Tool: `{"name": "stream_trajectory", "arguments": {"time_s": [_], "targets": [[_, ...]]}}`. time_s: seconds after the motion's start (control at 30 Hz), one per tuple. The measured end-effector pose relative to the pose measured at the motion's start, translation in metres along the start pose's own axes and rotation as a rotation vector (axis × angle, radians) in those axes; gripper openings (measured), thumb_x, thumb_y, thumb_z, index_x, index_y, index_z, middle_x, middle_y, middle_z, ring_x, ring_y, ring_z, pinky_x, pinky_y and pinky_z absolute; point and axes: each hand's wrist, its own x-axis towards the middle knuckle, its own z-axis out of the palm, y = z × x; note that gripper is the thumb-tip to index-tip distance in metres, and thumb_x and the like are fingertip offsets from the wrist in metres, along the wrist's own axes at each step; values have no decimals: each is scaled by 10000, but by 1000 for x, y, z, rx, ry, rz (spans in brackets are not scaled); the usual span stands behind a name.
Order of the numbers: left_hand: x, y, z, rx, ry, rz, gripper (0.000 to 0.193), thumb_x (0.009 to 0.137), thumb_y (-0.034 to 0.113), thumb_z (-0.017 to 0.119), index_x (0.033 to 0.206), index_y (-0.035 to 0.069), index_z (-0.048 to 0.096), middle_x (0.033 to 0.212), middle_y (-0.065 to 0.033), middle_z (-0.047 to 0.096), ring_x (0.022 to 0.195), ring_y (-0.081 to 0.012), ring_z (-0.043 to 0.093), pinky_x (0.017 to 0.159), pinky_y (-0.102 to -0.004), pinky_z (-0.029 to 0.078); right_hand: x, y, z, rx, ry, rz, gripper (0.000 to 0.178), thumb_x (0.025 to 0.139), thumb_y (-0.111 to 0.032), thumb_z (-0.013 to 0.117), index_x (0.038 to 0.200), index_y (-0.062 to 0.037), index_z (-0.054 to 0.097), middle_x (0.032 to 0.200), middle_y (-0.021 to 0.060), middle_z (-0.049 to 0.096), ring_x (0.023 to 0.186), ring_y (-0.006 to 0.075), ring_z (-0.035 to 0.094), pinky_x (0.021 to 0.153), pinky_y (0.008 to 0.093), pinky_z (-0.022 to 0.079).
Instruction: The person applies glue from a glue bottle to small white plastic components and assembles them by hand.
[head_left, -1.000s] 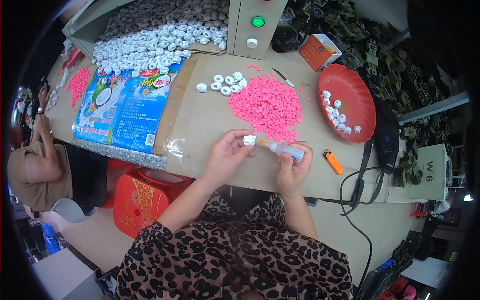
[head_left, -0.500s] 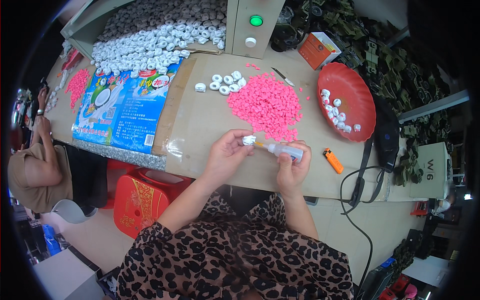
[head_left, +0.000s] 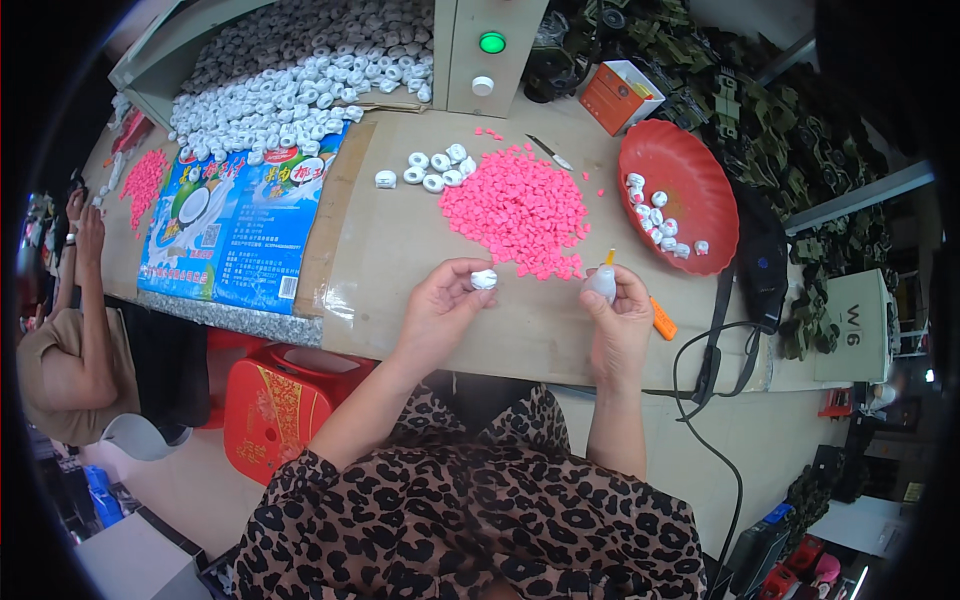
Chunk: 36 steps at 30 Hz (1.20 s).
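My left hand [head_left: 441, 308] pinches a small rounded white piece [head_left: 483, 280] between thumb and fingertips, over the near part of the table. To its right, my right hand [head_left: 622, 322] is closed round a small translucent glue bottle [head_left: 601, 284], its thin yellowish nozzle pointing up and away from the white piece. Just beyond both hands spreads a heap of small pink pieces [head_left: 515, 208]. Several white pieces [head_left: 440, 162] like the held one lie at the heap's far left side. A red scalloped bowl [head_left: 708, 175] at the right holds more of them, some with pink spots.
A craft knife [head_left: 550, 152] lies beyond the heap. An orange lighter [head_left: 662, 319] is beside my right hand, near a black cable [head_left: 683, 385]. An orange box [head_left: 620, 97] stands behind the bowl. White pieces fill a bin [head_left: 300, 85] far left; a person [head_left: 75, 350] sits left.
My right hand has drawn the bottle away to the right and tipped its nozzle upward, off the white piece. My left hand still holds that piece, now turned. The view has shifted slightly.
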Motion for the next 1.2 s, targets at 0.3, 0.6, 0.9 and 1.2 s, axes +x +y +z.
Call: {"name": "stream_trajectory", "arguments": {"time_s": [0.3,0.6,0.9,1.2], "targets": [[0,3,3,-13,17,-9,240,789,-37,487,1025,-16,448,926,-53,515,846,-106,516,753,-252,455,14,5,-4,-701,-143,-261,187,667,18,543,841,-50,562,718,44,535,684,145,512,609,258,401],[1,1,0,-35,9,-3,244,787,-36,492,1026,-15,449,924,-55,516,844,-107,518,750,-258,460,26,6,13,-1227,-325,-451,131,620,-59,595,749,-78,611,680,68,539,708,233,522,659,339,401],[0,-1,-4,-50,-3,-4,238,787,-18,506,1018,-16,452,949,-64,521,832,-112,521,727,-247,455,30,1,22,-1240,-322,-250,133,637,-89,615,760,-38,599,717,103,557,721,272,537,645,356,427],[-1,2,-1,-22,-28,-24,246,815,43,492,1048,-27,452,919,-65,534,808,-116,529,732,-248,452,16,15,29,-600,-175,25,113,698,-79,636,775,-2,606,716,31,580,622,63,515,560,209,413]]}}
